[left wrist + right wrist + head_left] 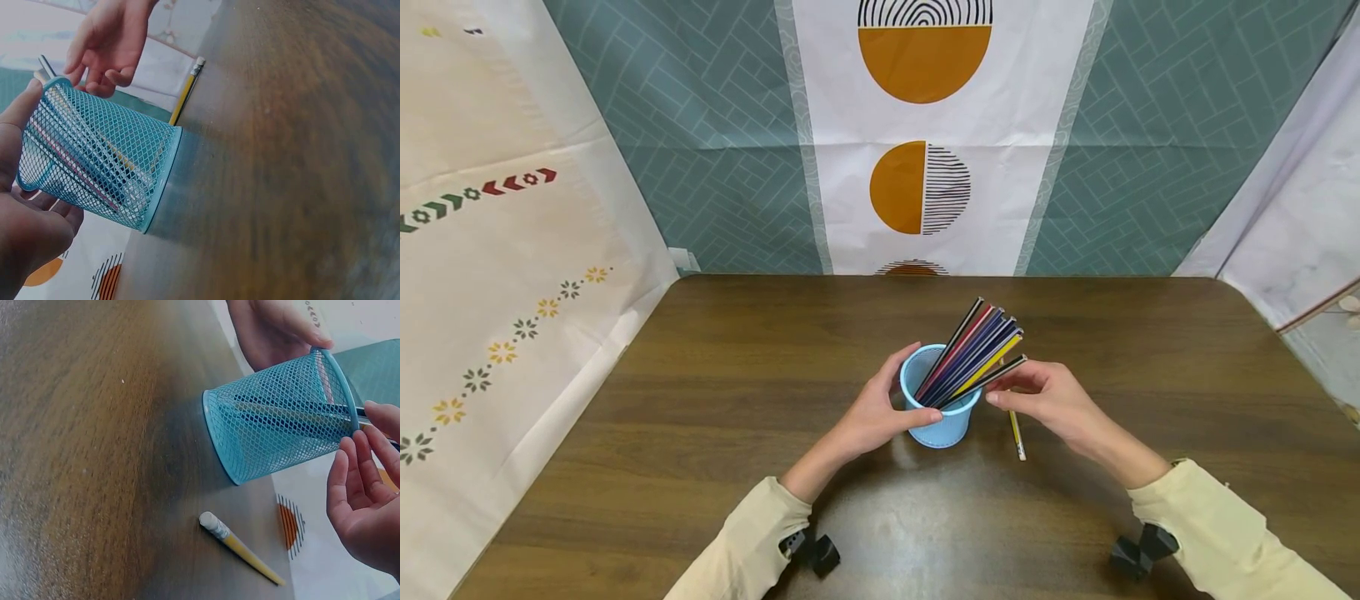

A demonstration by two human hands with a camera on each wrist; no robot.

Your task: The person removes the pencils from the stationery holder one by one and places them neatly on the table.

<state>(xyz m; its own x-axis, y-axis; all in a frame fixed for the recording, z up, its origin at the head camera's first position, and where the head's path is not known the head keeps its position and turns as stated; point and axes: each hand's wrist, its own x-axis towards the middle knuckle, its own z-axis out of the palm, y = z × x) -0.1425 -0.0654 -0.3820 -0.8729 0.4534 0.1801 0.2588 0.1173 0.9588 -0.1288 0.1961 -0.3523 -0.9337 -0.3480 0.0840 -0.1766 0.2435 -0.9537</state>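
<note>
My left hand (880, 410) grips a light blue mesh pencil cup (942, 432) around its side, with the thumb along the near rim. The cup stands upright on the table. Inside, several pencils (973, 354) lean to the right, with black, red, dark blue and yellow barrels. At the right of the rim is my right hand (1060, 406), its fingers loosely bent and the thumb apart from them, close to the leaning pencils. Whether its fingertips touch the rim is hard to tell. A yellow pencil (247, 555) with a white eraser lies on the table beside the cup, under the right hand.
The brown wooden table (715, 375) extends around the cup. Behind it hangs a patterned curtain (737, 167), and a light cloth with a flower print (497, 333) covers the left side. Black wrist devices (1138, 554) sit at both sleeves.
</note>
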